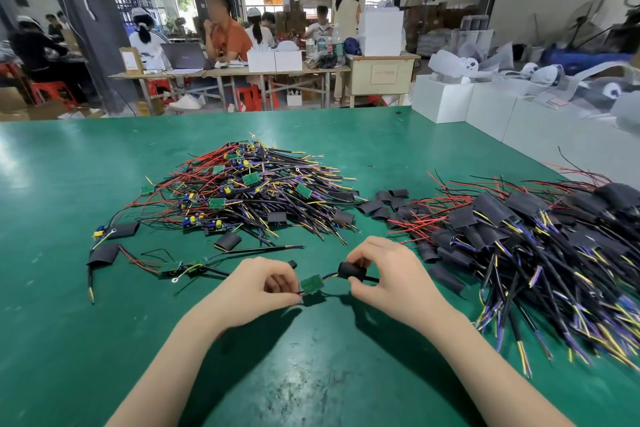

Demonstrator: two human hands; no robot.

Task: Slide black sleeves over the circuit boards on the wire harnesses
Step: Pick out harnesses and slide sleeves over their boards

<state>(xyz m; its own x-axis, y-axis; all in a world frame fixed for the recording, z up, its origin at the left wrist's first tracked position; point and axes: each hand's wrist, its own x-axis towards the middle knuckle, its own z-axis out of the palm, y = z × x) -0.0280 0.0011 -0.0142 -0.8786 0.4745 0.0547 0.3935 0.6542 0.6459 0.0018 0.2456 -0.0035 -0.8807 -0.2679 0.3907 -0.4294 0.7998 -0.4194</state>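
Both hands work above the green table (104,322): left hand (258,288) pinches the wires beside a bare circuit board (312,283), right hand (388,276) grips a black sleeve (350,270) just right of that board, not yet covering it.

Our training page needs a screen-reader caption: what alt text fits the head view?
Left hand pinches a harness beside its bare circuit board; right hand holds a black sleeve on the wires. Unsleeved pile behind, sleeved pile right, green table.
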